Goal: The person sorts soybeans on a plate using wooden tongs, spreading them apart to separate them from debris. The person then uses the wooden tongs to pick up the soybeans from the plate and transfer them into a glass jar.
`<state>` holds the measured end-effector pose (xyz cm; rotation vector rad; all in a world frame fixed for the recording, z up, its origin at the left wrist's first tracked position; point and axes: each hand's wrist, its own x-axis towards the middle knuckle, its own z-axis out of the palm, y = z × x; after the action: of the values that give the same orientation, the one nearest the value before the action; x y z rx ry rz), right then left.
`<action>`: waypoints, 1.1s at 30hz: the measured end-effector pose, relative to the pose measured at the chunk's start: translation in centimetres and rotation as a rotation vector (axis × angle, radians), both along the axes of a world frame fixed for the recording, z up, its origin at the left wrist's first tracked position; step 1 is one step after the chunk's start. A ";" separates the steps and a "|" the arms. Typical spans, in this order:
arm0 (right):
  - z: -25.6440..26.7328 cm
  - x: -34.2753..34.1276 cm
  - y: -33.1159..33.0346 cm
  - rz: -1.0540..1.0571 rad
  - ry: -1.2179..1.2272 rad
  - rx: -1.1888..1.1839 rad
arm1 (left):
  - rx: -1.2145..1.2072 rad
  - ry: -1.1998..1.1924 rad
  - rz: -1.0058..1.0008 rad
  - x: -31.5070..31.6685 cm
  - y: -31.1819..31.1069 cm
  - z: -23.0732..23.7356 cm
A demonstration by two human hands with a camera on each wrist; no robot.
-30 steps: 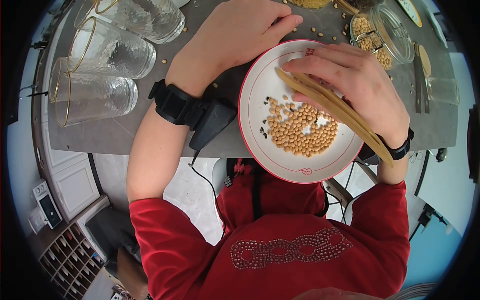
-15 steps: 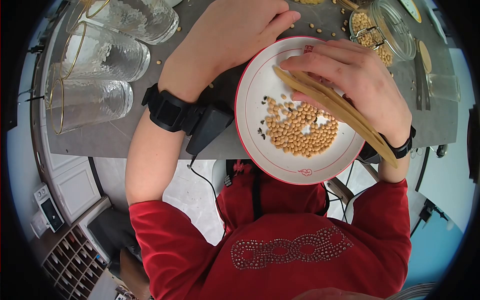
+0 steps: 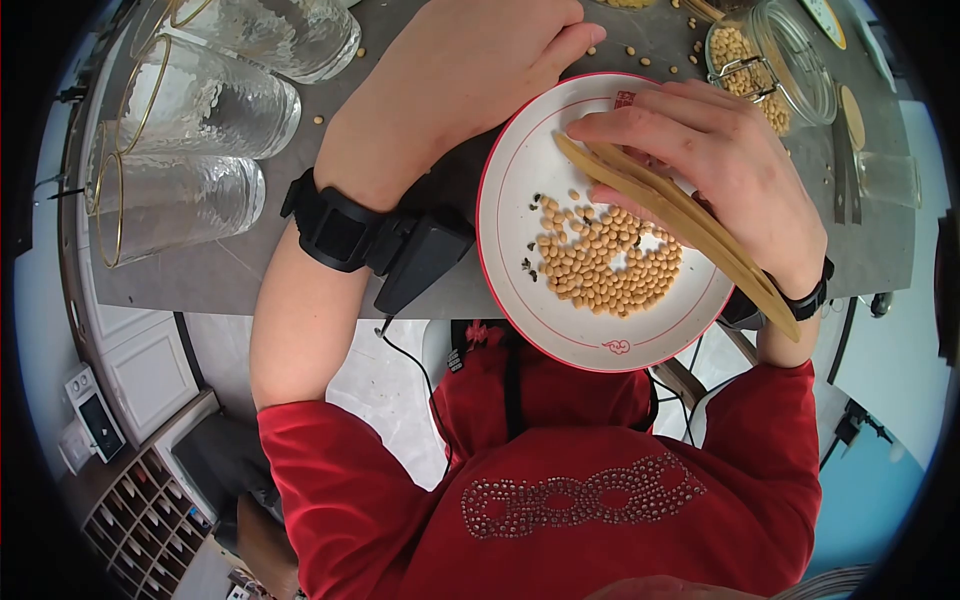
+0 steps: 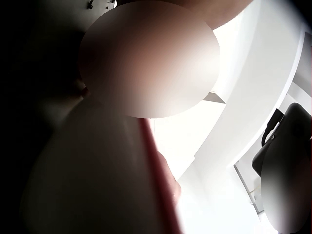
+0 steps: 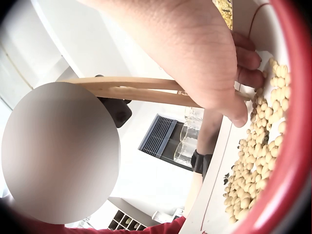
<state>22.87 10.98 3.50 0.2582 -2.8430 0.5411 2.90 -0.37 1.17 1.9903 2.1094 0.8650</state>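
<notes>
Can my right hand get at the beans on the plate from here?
Probably yes: your right hand holds the wooden tongs over the plate, its fingertips beside the beans, and nothing seems to stand between them.

At the centre of your head view is the plate [image 3: 532, 165], soybeans [image 3: 615, 262] in it. Your right hand [image 3: 720, 165] is over its right side; the tongs [image 3: 740, 268] slant across the rim there. Your left hand [image 3: 490, 60] lies upper middle, between the glasses [image 3: 205, 110], upper left, and the jar [image 3: 745, 55], upper right.
</notes>
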 end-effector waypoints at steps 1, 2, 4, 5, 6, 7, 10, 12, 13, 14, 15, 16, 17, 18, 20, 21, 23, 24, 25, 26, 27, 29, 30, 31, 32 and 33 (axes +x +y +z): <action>0.1 0.1 -0.1 -0.008 -0.009 0.010 | -0.036 -0.012 0.002 0.0 0.0 0.1; 0.1 0.1 -0.1 -0.016 -0.019 0.019 | -0.038 -0.014 0.006 0.1 0.0 0.1; 0.3 0.1 -0.3 -0.012 -0.014 0.038 | 0.010 0.017 -0.012 0.1 -0.1 -0.1; 0.3 0.1 -0.5 -0.013 -0.007 0.058 | 0.007 0.014 -0.007 0.2 -0.2 -0.1; 0.4 0.3 -0.6 -0.007 -0.010 0.055 | 0.011 0.039 -0.001 0.3 -0.3 -0.1; 0.4 0.4 -0.7 -0.016 -0.036 0.051 | 0.015 0.064 0.005 0.3 -0.4 0.0; 0.7 0.6 -1.2 -0.017 -0.098 0.047 | 0.024 0.084 -0.004 0.4 -0.7 0.0; 0.7 0.8 -1.5 -0.013 -0.133 0.048 | 0.010 0.132 0.007 0.8 -0.9 0.3; 0.6 0.8 -1.7 -0.007 -0.126 0.036 | -0.001 0.183 0.016 0.9 -1.0 0.4; 0.3 0.9 -1.3 0.000 -0.114 0.024 | -0.005 0.185 0.018 1.0 -0.7 0.2; 0.3 0.8 -1.2 0.000 -0.115 0.023 | 0.003 0.121 0.004 0.9 -0.7 0.1; 0.4 0.7 -1.2 0.007 -0.111 0.015 | 0.011 0.058 -0.011 0.9 -0.7 0.1; 0.3 0.6 -1.0 0.014 -0.105 0.007 | 0.009 0.059 -0.012 0.9 -0.6 0.2; 0.0 0.5 -0.9 0.012 -0.106 0.005 | 0.010 0.114 -0.007 0.9 -0.6 0.8; -0.6 0.1 -0.6 0.072 -0.006 -0.030 | 0.012 0.171 -0.002 0.8 -0.4 0.8; -0.5 0.1 -0.5 0.072 -0.006 -0.028 | -0.013 0.162 0.015 0.5 0.1 0.2; -0.3 0.1 -0.5 0.067 -0.054 -0.030 | -0.033 0.153 0.034 0.0 0.6 -0.7; -0.4 0.0 -0.3 0.070 -0.048 -0.025 | 0.010 0.064 -0.004 -0.2 0.8 -1.0; -0.5 -0.1 -0.3 0.068 -0.032 -0.030 | 0.053 -0.027 -0.044 -0.4 0.9 -1.1; -0.6 -0.1 -0.3 0.065 -0.017 -0.035 | 0.057 -0.023 -0.042 -0.6 1.0 -1.2; -0.6 -0.1 -0.3 0.067 -0.013 -0.031 | 0.052 -0.061 -0.035 -0.7 1.2 -1.3; -0.6 -0.1 -0.3 0.045 -0.014 -0.070 | 0.053 -0.094 -0.026 -0.8 1.3 -1.4; -0.5 -0.1 -0.2 0.045 -0.011 -0.066 | 0.069 -0.112 -0.036 -0.8 1.3 -1.4; -0.5 -0.1 -0.3 0.035 -0.023 -0.078 | 0.084 -0.132 -0.047 -0.8 1.2 -1.4; -0.5 -0.1 -0.4 0.024 -0.035 -0.091 | 0.085 -0.132 -0.049 -0.9 1.1 -1.4; -0.6 -0.2 -0.3 0.023 -0.034 -0.090 | 0.083 -0.162 -0.054 -0.9 1.1 -1.4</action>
<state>22.65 10.66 2.87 0.2676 -2.8422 0.6817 1.97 0.72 -0.23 1.9332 1.9537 1.0815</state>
